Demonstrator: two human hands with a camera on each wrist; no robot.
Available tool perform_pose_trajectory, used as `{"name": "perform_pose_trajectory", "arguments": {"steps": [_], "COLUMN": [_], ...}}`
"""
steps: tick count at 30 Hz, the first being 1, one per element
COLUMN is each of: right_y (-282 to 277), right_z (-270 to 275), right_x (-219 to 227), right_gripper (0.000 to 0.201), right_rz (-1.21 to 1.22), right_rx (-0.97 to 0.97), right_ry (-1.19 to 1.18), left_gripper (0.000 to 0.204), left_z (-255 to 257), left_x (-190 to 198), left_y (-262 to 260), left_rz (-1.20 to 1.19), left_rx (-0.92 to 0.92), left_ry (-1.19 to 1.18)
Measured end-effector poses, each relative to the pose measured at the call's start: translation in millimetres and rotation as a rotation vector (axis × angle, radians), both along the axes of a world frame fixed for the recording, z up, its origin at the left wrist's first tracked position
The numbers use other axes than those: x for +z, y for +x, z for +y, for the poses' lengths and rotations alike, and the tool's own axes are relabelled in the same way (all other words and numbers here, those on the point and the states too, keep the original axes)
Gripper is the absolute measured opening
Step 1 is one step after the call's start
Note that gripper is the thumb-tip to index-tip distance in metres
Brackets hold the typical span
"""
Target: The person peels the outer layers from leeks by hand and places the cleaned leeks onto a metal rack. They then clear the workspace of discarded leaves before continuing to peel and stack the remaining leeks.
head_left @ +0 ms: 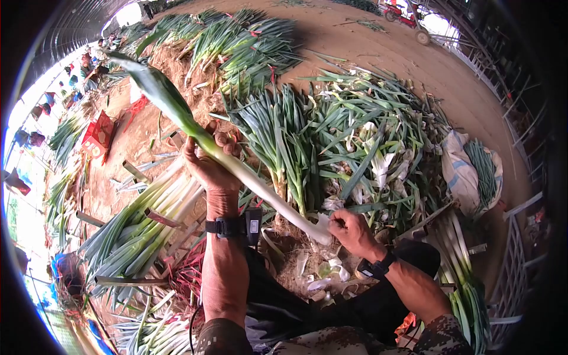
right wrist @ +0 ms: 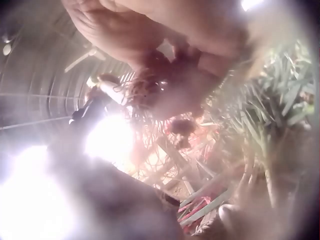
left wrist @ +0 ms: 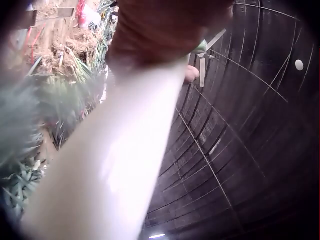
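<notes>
A long green onion [head_left: 251, 177] with a thick white stalk slants across the head view, leaves up left and root end down right. My left hand [head_left: 214, 168] grips it where green turns to white. In the left wrist view the white stalk [left wrist: 115, 150] runs out from under that hand. My right hand [head_left: 354, 232] is at the root end, fingers curled, pinching a pale flap of outer skin [head_left: 323, 220]. Thin roots [right wrist: 142, 92] show beside the right fingers in the right wrist view, which is partly blurred by glare.
A bundle of trimmed green onions [head_left: 142, 228] lies on a slatted rack at left, near red ties [head_left: 188, 265]. Ahead are an upright bunch [head_left: 283, 136] and a heap of stripped leaves [head_left: 378, 142]. A white sack [head_left: 461, 171] stands right; peelings [head_left: 331, 275] lie below the hands.
</notes>
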State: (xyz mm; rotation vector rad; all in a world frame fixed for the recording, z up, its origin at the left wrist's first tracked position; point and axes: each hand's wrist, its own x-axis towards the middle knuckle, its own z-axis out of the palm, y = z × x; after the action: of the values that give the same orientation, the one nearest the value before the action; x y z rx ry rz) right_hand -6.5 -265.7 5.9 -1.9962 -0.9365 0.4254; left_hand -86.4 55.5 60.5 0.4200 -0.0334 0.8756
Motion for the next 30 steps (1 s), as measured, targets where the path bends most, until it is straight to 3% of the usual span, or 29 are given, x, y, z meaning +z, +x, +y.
{"name": "perform_pose_trajectory", "arguments": {"steps": [4,7,9,13,14,17,18,21,22,24,27,28,30], "right_y": [10,14,14,10,14,6,-1,-1,-2,0,3,3,0], "right_z": [-5,-8,-8,-8,-10,-11,-4,-1,0,0,0,0,2], "right_x": [-11,-15,-16,-1,5,9,14,25,17,14,17,18,22], "right_gripper": [0.015,0.016,0.016,0.028,0.042,0.048,0.046,0.038,0.036,0.035,0.033,0.032,0.029], "right_rz": [0.217,0.444,0.636,0.648,0.650,0.480,0.151,0.118,0.085,0.018,-0.003,0.002,-0.016], "right_rx": [-0.081,-0.106,-0.119,0.044,0.070,0.174,0.197,0.086,0.036,0.068,0.078,0.078,0.053], "right_ry": [0.010,0.076,0.169,0.312,0.254,0.124,0.171,-0.200,-0.064,-0.034,0.021,0.039,0.054], "left_gripper": [0.068,0.069,0.068,0.067,0.067,0.070,0.071,0.069,0.067,0.064,0.061,0.061,0.061], "left_z": [-2,2,2,4,2,0,-2,-8,-5,5,12,12,14], "left_x": [5,7,6,10,11,11,13,18,16,7,1,-3,-5], "left_y": [0,-3,-4,-6,-6,-4,-3,-2,0,1,1,-1,1], "left_rz": [-0.035,-0.170,-0.168,-0.111,-0.077,0.013,0.040,0.088,0.110,0.160,0.214,0.143,0.169], "left_rx": [0.094,-0.009,0.042,0.101,0.122,0.180,0.196,0.232,0.289,0.410,0.440,0.323,0.297], "left_ry": [0.069,0.138,0.147,0.156,0.143,0.092,0.075,0.036,0.021,-0.012,0.026,0.043,0.001]}}
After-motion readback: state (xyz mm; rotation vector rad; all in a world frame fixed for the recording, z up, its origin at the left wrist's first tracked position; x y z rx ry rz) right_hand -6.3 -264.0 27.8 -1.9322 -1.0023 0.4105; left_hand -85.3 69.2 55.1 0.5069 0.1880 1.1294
